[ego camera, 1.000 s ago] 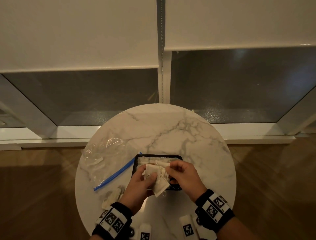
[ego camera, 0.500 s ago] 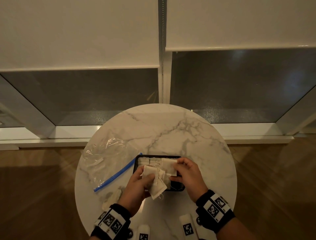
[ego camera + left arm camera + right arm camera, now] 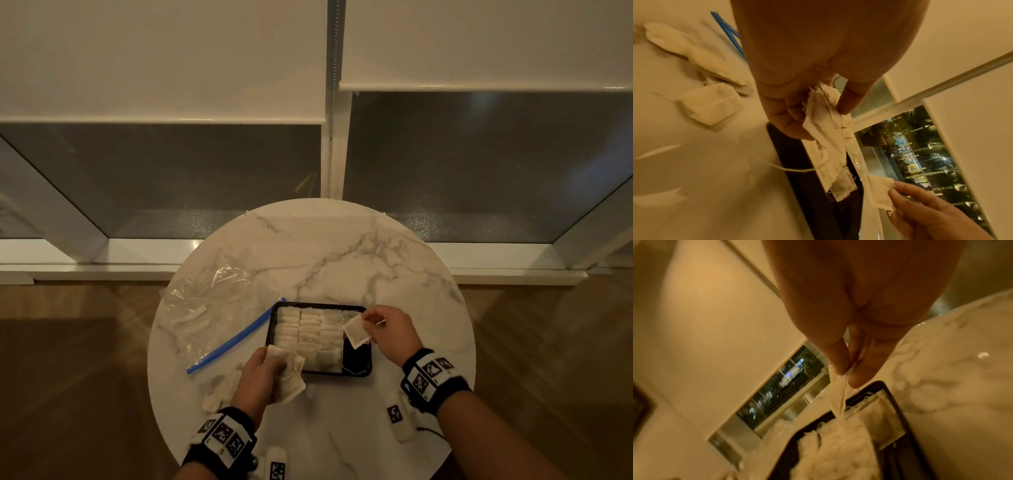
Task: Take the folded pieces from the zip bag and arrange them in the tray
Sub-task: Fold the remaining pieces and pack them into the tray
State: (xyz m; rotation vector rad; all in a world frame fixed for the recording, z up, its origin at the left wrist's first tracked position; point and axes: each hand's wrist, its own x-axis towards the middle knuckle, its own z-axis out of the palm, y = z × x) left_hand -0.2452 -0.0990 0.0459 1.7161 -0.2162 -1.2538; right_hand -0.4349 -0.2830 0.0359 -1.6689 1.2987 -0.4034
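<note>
A black tray [image 3: 365, 368] lies mid-table with rows of white folded pieces [image 3: 308, 334] filling its left and middle. My right hand [image 3: 368, 325] pinches one folded piece [image 3: 356, 331] by a corner above the tray's right side; the right wrist view shows that piece [image 3: 836, 395] hanging from my fingertips. My left hand [image 3: 274, 366] grips a small bundle of folded pieces [image 3: 291, 380] at the tray's near-left corner, and this bundle [image 3: 826, 142] dangles below my thumb. The clear zip bag [image 3: 212, 308] with its blue zipper strip [image 3: 236, 337] lies to the left.
More loose folded pieces [image 3: 219, 390] lie on the round marble table [image 3: 342, 246] left of my left wrist. Small white marker blocks [image 3: 395, 416] stand near the table's front edge. Windows and blinds lie beyond the far rim; wooden floor surrounds the table.
My right hand has pulled one piece off the bundle and carried it right, over the tray's right side. My left hand has drawn back toward the near-left corner with the remaining bundle.
</note>
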